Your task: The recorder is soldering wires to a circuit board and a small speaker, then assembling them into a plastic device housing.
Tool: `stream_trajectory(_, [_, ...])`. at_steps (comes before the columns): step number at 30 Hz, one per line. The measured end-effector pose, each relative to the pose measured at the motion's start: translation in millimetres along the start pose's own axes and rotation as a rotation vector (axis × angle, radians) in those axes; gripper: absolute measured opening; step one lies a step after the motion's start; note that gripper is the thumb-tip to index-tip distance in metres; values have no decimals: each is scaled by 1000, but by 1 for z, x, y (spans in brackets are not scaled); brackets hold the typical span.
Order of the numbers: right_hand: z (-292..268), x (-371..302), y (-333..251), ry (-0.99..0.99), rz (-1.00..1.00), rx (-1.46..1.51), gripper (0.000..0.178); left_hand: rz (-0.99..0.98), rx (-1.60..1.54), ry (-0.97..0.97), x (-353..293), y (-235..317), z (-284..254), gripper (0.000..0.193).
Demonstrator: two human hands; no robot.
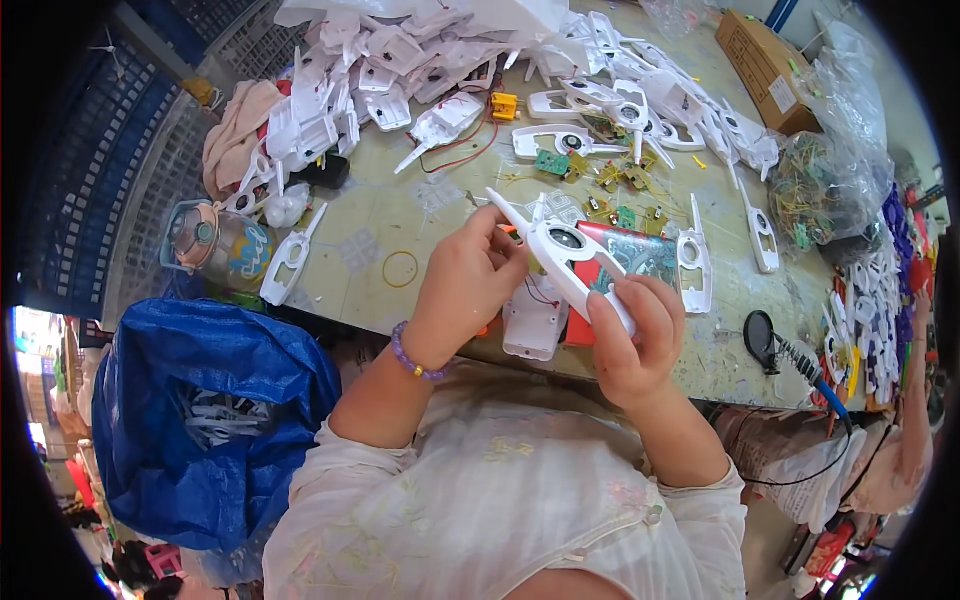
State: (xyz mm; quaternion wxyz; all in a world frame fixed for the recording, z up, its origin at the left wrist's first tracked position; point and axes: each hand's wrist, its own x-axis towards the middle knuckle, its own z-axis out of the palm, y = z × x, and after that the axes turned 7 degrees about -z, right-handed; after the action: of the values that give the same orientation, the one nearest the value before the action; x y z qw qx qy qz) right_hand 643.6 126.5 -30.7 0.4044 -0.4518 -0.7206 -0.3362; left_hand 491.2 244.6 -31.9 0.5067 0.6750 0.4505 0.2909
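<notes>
Both my hands hold a white plastic shell (553, 262) above the table's near edge. It has a long pointed end, a round dark speaker-like disc and an open loop. My right hand (642, 340) is closed around the loop end, with thumb and fingers on its rim. My left hand (468, 275) has its fingers curled at the shell's pointed side; a bit of orange shows beside the fingertips. Below the shell lies a white housing (530, 328) with thin red wires, partly covered. A red and dark flat case (640, 252) lies behind my right hand.
White shells (390, 65) are heaped at the back. Small circuit boards (625, 178) with wires lie mid-table, a rubber band (400, 269) to the left. A jug (205, 240) and a blue bag (215, 330) of white parts are at left, a cardboard box (765, 75) at right.
</notes>
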Motion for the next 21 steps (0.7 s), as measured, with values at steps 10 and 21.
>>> stream_trajectory(10, [-9,-11,5,-11,40,-63,43,278,583,-95,21,5,-17,31])
stream_trajectory(21, [-11,-23,-9,-5,111,-24,41,-142,98,-970,115,-14,-9,39])
